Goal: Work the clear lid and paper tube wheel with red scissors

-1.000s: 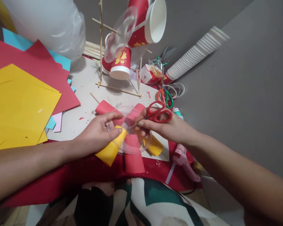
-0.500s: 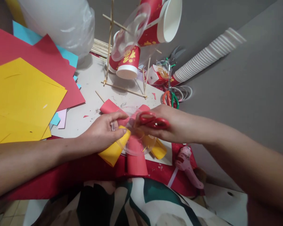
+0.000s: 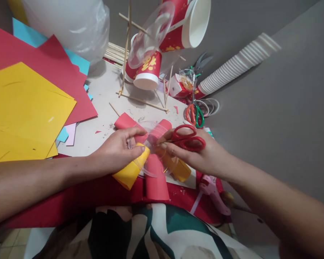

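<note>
A round clear plastic lid [image 3: 151, 172] carries several rolled paper pieces around it, among them a red roll [image 3: 157, 183], a yellow roll [image 3: 131, 171] and another yellow roll [image 3: 181, 169]. My left hand [image 3: 121, 145] grips the lid's left side, its thumb on the yellow roll and its fingertips at the upper-left red roll [image 3: 128, 122]. My right hand [image 3: 191, 151] is closed around red-handled scissors [image 3: 185, 132], with the handles above the palm and the blades mostly hidden. Its thumb and fingertips come together by the lid's middle; whether they also pinch something there cannot be made out.
Yellow sheets [image 3: 29, 111] and red sheets [image 3: 78, 97] lie at left. Behind stands a stick frame [image 3: 142, 101] with red paper cups [image 3: 148, 68]. A stack of cups [image 3: 240, 64] leans right, near orange and green scissors [image 3: 194, 114]. A pink glue gun [image 3: 216, 194] lies front right.
My right hand has turned and shifted slightly right, so the scissors' red handles show more openly and the upper-right red roll is less covered. The left hand keeps its hold on the lid.
</note>
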`<state>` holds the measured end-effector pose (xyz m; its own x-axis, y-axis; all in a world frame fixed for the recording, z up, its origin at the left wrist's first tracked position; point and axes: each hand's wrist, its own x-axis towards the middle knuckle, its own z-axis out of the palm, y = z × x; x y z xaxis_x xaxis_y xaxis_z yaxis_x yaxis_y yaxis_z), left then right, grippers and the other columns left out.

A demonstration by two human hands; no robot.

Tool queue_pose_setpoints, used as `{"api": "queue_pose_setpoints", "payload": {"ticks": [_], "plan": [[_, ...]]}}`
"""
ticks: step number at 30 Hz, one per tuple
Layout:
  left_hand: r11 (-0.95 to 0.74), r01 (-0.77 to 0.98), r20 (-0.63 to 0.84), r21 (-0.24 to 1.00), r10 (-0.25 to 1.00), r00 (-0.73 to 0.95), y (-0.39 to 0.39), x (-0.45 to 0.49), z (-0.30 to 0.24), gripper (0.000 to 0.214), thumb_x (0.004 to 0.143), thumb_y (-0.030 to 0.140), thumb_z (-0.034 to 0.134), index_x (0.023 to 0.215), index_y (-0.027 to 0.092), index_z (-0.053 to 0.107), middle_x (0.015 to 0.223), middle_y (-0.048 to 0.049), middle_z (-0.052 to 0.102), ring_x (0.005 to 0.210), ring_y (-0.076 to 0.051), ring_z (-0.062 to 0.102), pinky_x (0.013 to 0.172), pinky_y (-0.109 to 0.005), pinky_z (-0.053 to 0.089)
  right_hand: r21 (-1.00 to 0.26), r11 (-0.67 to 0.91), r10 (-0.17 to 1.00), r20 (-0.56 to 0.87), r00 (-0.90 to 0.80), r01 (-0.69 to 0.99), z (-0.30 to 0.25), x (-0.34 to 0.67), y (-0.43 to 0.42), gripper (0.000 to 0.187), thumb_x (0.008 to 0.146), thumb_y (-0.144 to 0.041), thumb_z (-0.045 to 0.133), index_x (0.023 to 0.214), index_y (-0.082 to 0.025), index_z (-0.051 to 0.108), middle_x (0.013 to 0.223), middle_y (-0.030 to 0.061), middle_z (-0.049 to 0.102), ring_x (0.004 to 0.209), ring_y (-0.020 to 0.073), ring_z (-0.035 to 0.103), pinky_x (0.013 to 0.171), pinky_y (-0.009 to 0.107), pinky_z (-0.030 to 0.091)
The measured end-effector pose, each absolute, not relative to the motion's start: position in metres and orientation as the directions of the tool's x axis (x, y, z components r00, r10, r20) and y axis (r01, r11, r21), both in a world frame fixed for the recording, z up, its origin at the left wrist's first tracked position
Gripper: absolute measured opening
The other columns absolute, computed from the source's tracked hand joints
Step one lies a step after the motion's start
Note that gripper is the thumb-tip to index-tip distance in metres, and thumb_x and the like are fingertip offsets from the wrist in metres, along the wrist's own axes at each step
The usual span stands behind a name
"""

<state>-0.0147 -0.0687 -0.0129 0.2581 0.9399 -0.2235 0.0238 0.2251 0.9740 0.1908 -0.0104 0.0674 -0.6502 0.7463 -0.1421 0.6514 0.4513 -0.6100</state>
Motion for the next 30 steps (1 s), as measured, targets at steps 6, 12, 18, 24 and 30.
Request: {"api": "queue_pose_setpoints", "payload": {"ticks": [6, 12, 18, 24, 30], "plan": [[0.218, 0.016, -0.214, 0.976, 0.938, 0.274, -0.069, -0.015, -0.013, 0.05, 0.085, 0.022, 0.065, 0.134, 0.016, 0.059, 0.065, 0.0075, 0.045, 0.055, -0.008, 0.044, 0.049, -0.018, 0.034, -0.662, 0.514, 0.539, -0.247, -0.806, 0.546, 0.077, 0.194, 0.015, 0.016, 0.093, -0.033, 0.062, 0.094, -0.02, 0.07, 0.098, 0.0059, 0.075, 0.091, 0.0192, 0.071, 0.082, 0.031, 0.057], [0.235, 0.0, -0.226, 0.972, 0.937, 0.267, -0.068, -0.013, -0.013, 0.051, 0.084, 0.023, 0.067, 0.134, 0.017, 0.06, 0.065, 0.0072, 0.044, 0.055, -0.008, 0.044, 0.049, -0.019, 0.033, -0.678, 0.624, 0.294, -0.257, -0.921, 0.388, 0.08, 0.188, 0.027, 0.017, 0.096, -0.027, 0.058, 0.093, -0.018, 0.072, 0.095, 0.0083, 0.074, 0.089, 0.0178, 0.07, 0.082, 0.031, 0.056], [0.222, 0.011, -0.216, 0.975, 0.936, 0.278, -0.068, -0.015, -0.015, 0.05, 0.086, 0.024, 0.065, 0.135, 0.017, 0.058, 0.066, 0.0077, 0.044, 0.056, -0.008, 0.044, 0.05, -0.018, 0.035, -0.649, 0.591, 0.415, -0.266, -0.87, 0.48, 0.081, 0.184, 0.023, 0.021, 0.093, -0.032, 0.061, 0.09, -0.016, 0.075, 0.092, 0.0078, 0.077, 0.082, 0.0178, 0.072, 0.076, 0.028, 0.056], [0.226, -0.002, -0.216, 0.974, 0.933, 0.288, -0.069, -0.015, -0.011, 0.051, 0.085, 0.022, 0.065, 0.135, 0.016, 0.058, 0.064, 0.0078, 0.046, 0.056, -0.009, 0.048, 0.05, -0.019, 0.036, -0.612, 0.382, 0.807, -0.143, -0.573, 0.692, 0.066, 0.188, -0.015, 0.018, 0.09, -0.03, 0.061, 0.082, -0.018, 0.071, 0.072, 0.0026, 0.073, 0.065, 0.0168, 0.067, 0.061, 0.027, 0.053], [0.187, 0.031, -0.188, 0.982, 0.951, 0.246, -0.069, -0.014, -0.007, 0.049, 0.083, 0.023, 0.066, 0.131, 0.012, 0.061, 0.063, 0.0075, 0.046, 0.057, -0.01, 0.046, 0.054, -0.021, 0.037, -0.556, 0.487, 0.842, 0.094, -0.531, 0.674, 0.05, 0.187, -0.046, 0.011, 0.091, -0.028, 0.063, 0.082, -0.023, 0.067, 0.088, 0.0073, 0.075, 0.082, 0.0232, 0.071, 0.076, 0.035, 0.057]]}}
